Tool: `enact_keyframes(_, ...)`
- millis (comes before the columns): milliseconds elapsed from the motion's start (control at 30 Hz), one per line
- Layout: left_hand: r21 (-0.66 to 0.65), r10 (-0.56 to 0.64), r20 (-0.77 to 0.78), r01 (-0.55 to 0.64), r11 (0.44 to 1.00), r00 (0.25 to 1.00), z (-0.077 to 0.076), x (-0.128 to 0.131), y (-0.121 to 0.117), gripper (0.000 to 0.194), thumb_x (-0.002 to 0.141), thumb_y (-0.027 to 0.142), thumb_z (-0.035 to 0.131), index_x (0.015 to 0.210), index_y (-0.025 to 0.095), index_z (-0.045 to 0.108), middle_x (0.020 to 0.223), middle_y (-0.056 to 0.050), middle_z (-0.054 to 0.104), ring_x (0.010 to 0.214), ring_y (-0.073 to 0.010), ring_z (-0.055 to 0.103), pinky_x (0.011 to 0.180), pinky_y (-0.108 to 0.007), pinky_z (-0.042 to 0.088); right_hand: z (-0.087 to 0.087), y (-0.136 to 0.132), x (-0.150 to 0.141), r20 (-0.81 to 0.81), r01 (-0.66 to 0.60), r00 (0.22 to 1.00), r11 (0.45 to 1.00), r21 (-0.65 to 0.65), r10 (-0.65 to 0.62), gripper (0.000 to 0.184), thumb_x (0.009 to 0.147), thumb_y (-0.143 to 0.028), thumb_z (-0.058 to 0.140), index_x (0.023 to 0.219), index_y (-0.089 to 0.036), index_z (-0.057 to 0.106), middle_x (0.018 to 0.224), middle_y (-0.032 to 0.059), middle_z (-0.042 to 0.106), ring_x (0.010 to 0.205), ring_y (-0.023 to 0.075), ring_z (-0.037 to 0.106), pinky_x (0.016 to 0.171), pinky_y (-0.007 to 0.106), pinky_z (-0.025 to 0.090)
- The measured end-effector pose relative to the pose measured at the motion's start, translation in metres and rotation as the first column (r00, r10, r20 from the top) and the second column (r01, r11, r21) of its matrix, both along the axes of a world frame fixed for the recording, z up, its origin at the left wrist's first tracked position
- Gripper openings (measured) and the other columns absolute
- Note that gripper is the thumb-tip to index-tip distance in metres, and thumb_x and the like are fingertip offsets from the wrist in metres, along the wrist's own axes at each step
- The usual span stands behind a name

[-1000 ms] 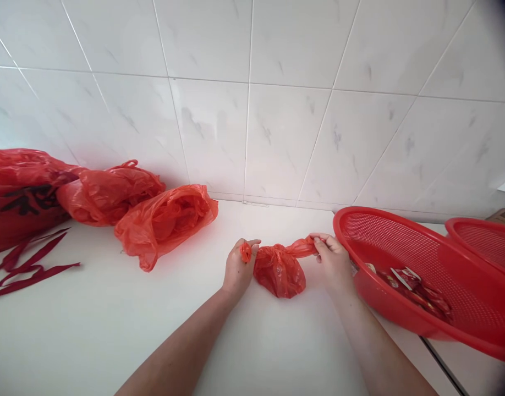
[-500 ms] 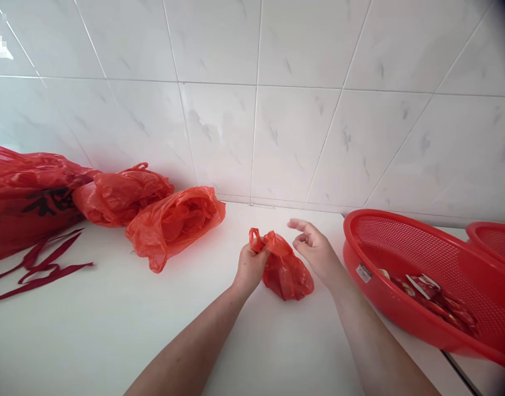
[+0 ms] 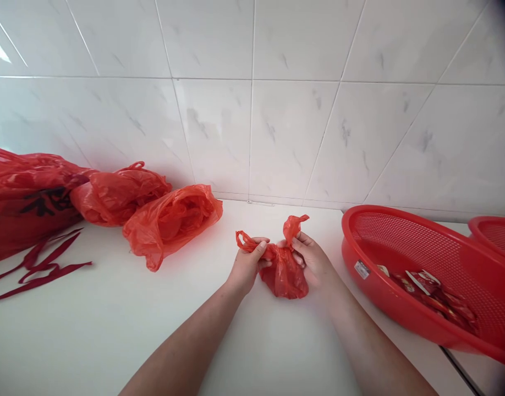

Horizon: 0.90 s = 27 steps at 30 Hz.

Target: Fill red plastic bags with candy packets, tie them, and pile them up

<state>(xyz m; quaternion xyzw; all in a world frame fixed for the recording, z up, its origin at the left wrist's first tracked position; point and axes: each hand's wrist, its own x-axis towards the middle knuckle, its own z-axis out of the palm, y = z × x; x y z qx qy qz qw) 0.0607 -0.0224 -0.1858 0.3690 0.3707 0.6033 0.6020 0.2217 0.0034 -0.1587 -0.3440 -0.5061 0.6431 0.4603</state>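
Observation:
A small red plastic bag rests on the white table between my hands, its neck gathered and its lower part bulging. My left hand pinches one twisted handle, whose loop sticks out above the fingers. On the other side, my right hand is closed on the opposite handle, and the loose end stands up past the thumb. Whatever lies inside the bag cannot be made out through the plastic.
An open red plastic bag and a crumpled one lie at the left, beside a large red bag with black lettering and dark red straps. To the right stands a red perforated basket holding several packets, with another red basket behind.
My right hand let go of its handle, opened beside the bag, then closed on that handle again nearer the neck. My left hand keeps its hold.

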Motion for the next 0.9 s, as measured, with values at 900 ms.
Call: enact_keyframes(900, 0.375, 0.288, -0.852, 0.127, 0.918, 0.437, -0.004, 0.006, -0.011, 0.015, 0.077, 0.028, 0.062, 0.090, 0.021, 0.058, 0.096, -0.003, 0.059, 0.090, -0.0195, 0.057, 0.081, -0.032, 0.047, -0.020, -0.007, -0.007, 0.262, -0.098, 0.958, 0.993, -0.068, 0.113, 0.019, 0.076, -0.038, 0.059, 0.070, -0.020, 0.059, 0.060, 0.0000, 0.057, 0.058, 0.0165, 0.055, 0.052, 0.026, 0.043)
